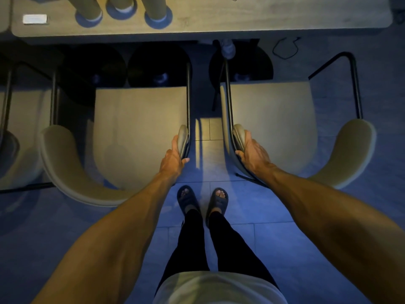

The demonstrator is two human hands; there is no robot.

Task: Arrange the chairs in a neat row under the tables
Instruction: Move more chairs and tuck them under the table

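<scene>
Two beige chairs with curved backs and black metal frames face a long wooden table [241, 23]. My left hand [175, 154] grips the right end of the backrest of the middle chair [140, 128]. My right hand [252, 152] grips the left end of the backrest of the right chair [269, 119]. Both seats stand mostly out from under the table edge. A third chair [19, 128] shows partly at the far left. I stand in the gap between the two held chairs.
Round black table bases [157, 62] sit under the table. Three tall cylinders [155, 9] and a small white box [35, 19] rest on the tabletop. A black cable [285, 48] lies on the tiled floor at the right. My sandalled feet [201, 200] stand between the chairs.
</scene>
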